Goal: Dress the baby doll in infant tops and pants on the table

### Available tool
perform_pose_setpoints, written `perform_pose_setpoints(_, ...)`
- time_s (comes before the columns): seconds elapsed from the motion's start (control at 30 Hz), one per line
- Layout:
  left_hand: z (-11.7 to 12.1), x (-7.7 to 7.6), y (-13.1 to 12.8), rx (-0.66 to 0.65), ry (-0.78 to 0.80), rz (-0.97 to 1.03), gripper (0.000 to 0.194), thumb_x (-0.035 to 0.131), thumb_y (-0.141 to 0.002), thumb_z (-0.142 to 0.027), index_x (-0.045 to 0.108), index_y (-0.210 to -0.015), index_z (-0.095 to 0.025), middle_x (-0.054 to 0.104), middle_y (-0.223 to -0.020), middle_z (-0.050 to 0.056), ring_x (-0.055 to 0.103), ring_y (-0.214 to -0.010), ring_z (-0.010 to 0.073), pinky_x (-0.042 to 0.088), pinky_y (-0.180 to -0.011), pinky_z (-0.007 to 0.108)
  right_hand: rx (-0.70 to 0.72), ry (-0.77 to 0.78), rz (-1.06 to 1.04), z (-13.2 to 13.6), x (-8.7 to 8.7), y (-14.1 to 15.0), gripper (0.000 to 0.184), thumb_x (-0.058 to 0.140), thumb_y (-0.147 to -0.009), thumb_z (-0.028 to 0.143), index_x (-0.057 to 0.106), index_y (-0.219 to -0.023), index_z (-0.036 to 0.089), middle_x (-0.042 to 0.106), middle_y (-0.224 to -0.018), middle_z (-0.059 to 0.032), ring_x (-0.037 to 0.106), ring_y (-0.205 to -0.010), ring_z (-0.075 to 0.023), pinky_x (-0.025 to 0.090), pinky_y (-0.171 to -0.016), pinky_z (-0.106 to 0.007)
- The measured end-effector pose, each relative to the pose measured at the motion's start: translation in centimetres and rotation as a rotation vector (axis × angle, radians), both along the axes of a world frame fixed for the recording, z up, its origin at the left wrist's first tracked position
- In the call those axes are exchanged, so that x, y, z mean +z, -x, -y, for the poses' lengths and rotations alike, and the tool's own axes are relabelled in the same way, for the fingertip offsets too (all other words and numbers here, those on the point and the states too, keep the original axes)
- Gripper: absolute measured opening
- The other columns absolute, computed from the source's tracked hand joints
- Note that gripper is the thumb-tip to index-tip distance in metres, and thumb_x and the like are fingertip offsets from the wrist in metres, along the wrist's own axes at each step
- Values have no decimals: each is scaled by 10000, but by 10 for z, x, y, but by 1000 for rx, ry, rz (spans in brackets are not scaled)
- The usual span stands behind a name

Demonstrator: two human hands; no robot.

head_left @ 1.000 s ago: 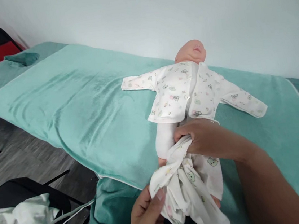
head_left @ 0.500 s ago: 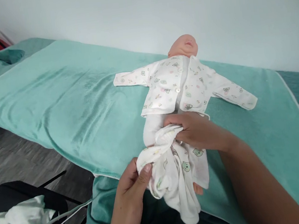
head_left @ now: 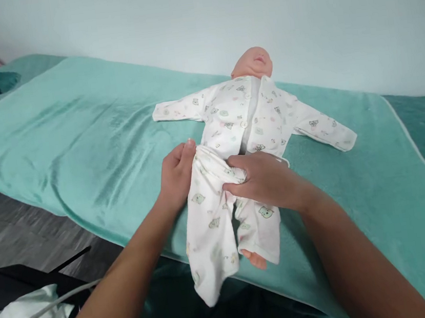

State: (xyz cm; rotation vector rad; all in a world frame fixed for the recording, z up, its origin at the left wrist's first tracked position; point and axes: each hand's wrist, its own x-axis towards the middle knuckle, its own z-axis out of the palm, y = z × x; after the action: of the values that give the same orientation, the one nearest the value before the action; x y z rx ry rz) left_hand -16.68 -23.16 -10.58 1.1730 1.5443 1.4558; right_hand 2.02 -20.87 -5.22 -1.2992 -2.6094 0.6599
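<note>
A baby doll (head_left: pixel 251 64) lies on its back in a white printed jacket (head_left: pixel 226 113) with its sleeves spread out. White printed pants (head_left: pixel 213 226) are on its lower body, and one bare foot (head_left: pixel 255 259) shows below the cuff on the right. The other pant leg hangs past the bed's near edge, with no foot visible at its end. My left hand (head_left: pixel 177 173) pinches the waistband at its left side, near the jacket hem. My right hand (head_left: pixel 265 178) grips the bunched waistband at the middle, thumb above and fingers below.
A teal velvety sheet (head_left: pixel 89 138) covers the bed, which stands against a white wall (head_left: pixel 165 25). At lower left, a black chair (head_left: pixel 13 276) holds a heap of white printed cloth (head_left: pixel 41 309), with a pale cable (head_left: pixel 59 300) crossing over it.
My left hand has moved up from the bunched pant leg to the waistband. The pant leg has unrolled and now covers the doll's leg on the left. The view has shifted slightly.
</note>
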Motion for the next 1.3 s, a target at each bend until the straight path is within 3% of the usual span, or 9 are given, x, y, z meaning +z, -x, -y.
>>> perform_pose_setpoints(0.13, -43, 0, -2, -30, -98, -100, 545, 528, -953, -570, 315, -607, -207, 297, -583, -34, 293, -568, 107, 267, -519, 275, -128, -73, 35, 1, -3, 7, 137, 594, -867, 303, 539, -769, 225, 545, -625, 18, 487, -626, -162, 272, -602, -278)
perform_pose_setpoints(0.23, -49, -3, -5, -26, -92, -140, 532, 508, -960, -576, 318, -622, -212, 311, -588, -34, 324, -579, 114, 280, -536, 280, -206, -97, -14, 1, -6, 11, 112, 547, -861, 271, 499, -767, 232, 524, -625, 16, 476, -626, -171, 266, -593, -282)
perform_pose_setpoints(0.43, 16, -12, 2, 185, -68, -230, 269, 593, -949, -442, 500, -834, -217, 536, -772, -21, 495, -709, 129, 399, -654, 256, -284, -33, -153, 0, -7, 12, 146, 503, -815, 211, 381, -742, 244, 502, -605, 25, 441, -559, -163, 275, -560, -288)
perform_pose_setpoints(0.57, 63, -10, 2, -143, 105, -367, 300, 520, -987, -454, 518, -801, -218, 519, -718, -20, 466, -682, 146, 371, -636, 280, -301, -35, -194, 0, -8, 12, 152, 491, -812, 193, 365, -752, 252, 492, -609, 24, 439, -564, -169, 282, -565, -295)
perform_pose_setpoints(0.67, 73, -9, 1, -189, 112, -455, 327, 443, -1019, -437, 491, -777, -222, 517, -694, -16, 481, -680, 159, 370, -652, 291, -292, -42, -186, -1, -9, 12, 152, 492, -808, 182, 367, -757, 252, 504, -622, 19, 449, -580, -173, 284, -575, -298)
perform_pose_setpoints(0.77, 60, -11, 8, -158, 61, -546, 324, 423, -1023, -420, 467, -768, -227, 520, -673, -15, 478, -639, 159, 359, -639, 295, -263, -25, -183, 0, -7, 10, 124, 492, -821, 183, 396, -781, 251, 555, -672, 7, 488, -612, -181, 296, -583, -295)
perform_pose_setpoints(1.07, -25, -15, 26, 50, -62, -927, 293, 419, -1023, -435, 476, -833, -219, 587, -819, 43, 550, -666, 194, 283, -636, 316, -347, -85, -195, 3, -11, 13, 162, 495, -828, 179, 487, -978, 240, 637, -779, -27, 591, -758, -241, 353, -637, -296)
perform_pose_setpoints(1.2, -17, -17, 25, 46, -98, -841, 310, 436, -1012, -428, 499, -793, -217, 570, -740, 22, 515, -646, 175, 311, -633, 308, -300, -73, -230, 3, -12, 11, 246, 494, -836, 162, 509, -1073, 227, 697, -918, -46, 636, -850, -249, 391, -684, -304)
perform_pose_setpoints(1.3, -10, -17, 29, 18, -182, -537, 277, 498, -984, -428, 550, -814, -216, 596, -756, 17, 544, -718, 165, 400, -696, 287, -191, -45, -220, 4, -9, 7, 253, 517, -876, 197, 534, -1128, 222, 723, -1013, -49, 658, -893, -237, 402, -711, -297)
